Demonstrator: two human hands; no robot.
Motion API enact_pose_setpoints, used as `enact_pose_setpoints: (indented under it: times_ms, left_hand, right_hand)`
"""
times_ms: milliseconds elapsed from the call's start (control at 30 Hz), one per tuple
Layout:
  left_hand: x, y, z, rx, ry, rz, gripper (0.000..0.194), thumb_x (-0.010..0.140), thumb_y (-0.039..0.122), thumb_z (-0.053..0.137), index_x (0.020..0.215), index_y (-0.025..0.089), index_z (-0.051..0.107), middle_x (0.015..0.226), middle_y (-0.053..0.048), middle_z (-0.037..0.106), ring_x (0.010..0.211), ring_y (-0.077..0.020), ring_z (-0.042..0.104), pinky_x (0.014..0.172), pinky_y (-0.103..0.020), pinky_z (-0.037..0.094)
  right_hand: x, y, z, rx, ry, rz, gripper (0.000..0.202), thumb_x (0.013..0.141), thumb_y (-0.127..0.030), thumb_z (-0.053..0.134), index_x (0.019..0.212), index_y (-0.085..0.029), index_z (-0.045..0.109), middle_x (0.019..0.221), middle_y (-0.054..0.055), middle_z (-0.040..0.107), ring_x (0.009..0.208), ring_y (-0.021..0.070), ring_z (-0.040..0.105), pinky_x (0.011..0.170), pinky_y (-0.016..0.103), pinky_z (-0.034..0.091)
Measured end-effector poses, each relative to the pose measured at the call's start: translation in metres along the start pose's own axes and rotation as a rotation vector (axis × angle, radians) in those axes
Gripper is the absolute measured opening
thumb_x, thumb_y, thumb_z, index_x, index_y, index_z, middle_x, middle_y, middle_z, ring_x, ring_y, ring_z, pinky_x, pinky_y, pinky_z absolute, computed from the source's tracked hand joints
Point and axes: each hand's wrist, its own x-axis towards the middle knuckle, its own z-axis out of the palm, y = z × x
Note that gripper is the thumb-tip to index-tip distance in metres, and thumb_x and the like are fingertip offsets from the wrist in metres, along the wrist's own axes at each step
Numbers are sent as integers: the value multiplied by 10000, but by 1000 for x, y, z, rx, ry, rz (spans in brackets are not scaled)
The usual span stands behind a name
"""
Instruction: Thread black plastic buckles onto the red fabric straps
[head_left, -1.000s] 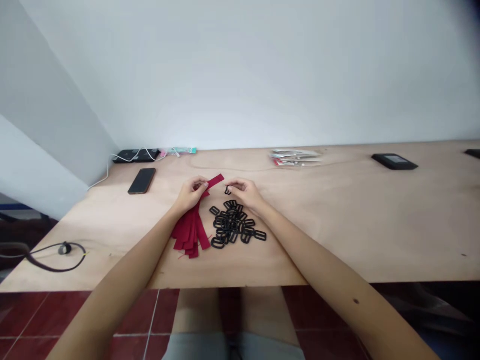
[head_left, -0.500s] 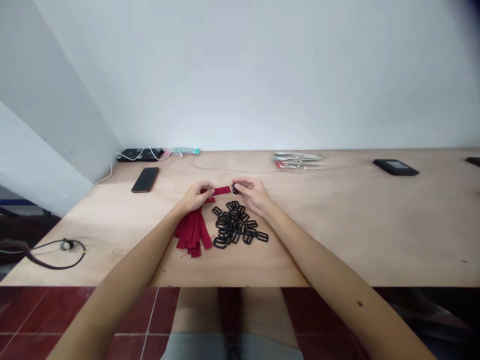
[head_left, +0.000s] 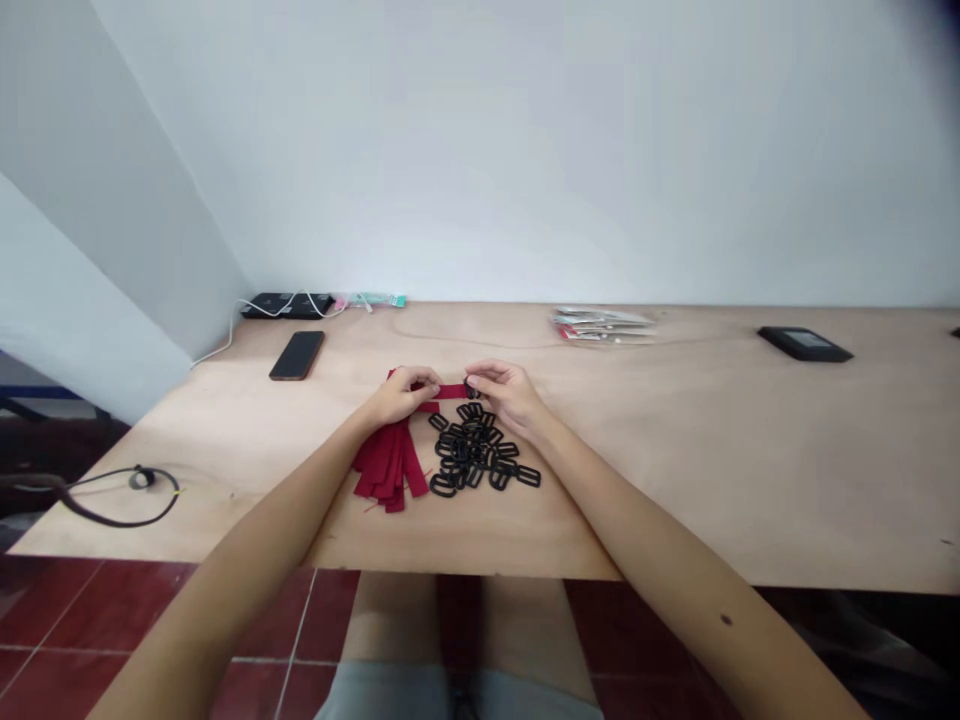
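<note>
My left hand (head_left: 405, 392) pinches a short red webbing strap (head_left: 452, 391), with its free end pointing right. In my right hand (head_left: 506, 393) a black slide buckle (head_left: 471, 388) is held between thumb and fingers. The strap's end meets the buckle; whether it passes through the slot I cannot tell. Just below the hands lies a heap of black slide buckles (head_left: 469, 450). Beside that heap, under my left wrist, a fanned pile of red straps (head_left: 390, 465) rests on the wooden table (head_left: 675, 470).
A phone (head_left: 297, 356) lies at the left, with black boxes and a white cable (head_left: 289, 304) behind it. Flat plastic packets (head_left: 604, 326) sit by the wall. At the right is a black device (head_left: 804, 343); a looped black cable (head_left: 120, 522) is at the left edge.
The strap's end and the buckle have come together, where a small gap stood between them. The camera view has shifted slightly.
</note>
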Motion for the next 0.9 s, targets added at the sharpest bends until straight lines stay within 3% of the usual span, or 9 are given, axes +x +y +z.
enact_pose_setpoints:
  times_ms: [300, 433, 633, 900]
  left_hand:
    - [-3, 14, 1, 84, -31, 123, 296, 991, 403, 652, 1006, 139, 786, 904, -80, 779, 797, -192, 678, 801, -312, 528]
    - [-2, 10, 3, 24, -8, 94, 327, 989, 451, 659, 994, 140, 761, 899, -73, 761, 809, -195, 672, 790, -309, 532]
    - [-2, 1, 2, -102, 6, 36, 425, 963, 556, 685, 1004, 137, 742, 942, -77, 740, 853, -200, 665, 789, -296, 527]
    - [-1, 6, -3, -173, -73, 8, 437, 952, 566, 697, 973, 130, 728, 905, -55, 699, 847, -185, 629, 825, -304, 495]
  right_hand:
    - [-1, 2, 2, -81, -4, -6, 385, 618, -363, 1021, 922, -208, 844, 840, 24, 795, 684, 140, 647, 594, 267, 466]
    - [0, 0, 0, -58, 5, 12, 366, 638, -346, 1014, 933, -208, 848, 792, 6, 776, 565, 94, 552, 506, 246, 384]
    - [0, -2, -2, -2, -52, 8, 407, 638, -358, 1022, 979, -214, 852, 811, 12, 779, 683, 126, 657, 658, 261, 548]
    - [-1, -3, -4, 10, -99, 34, 402, 659, -332, 1007, 1013, -226, 848, 864, 20, 790, 729, 149, 681, 712, 290, 579]
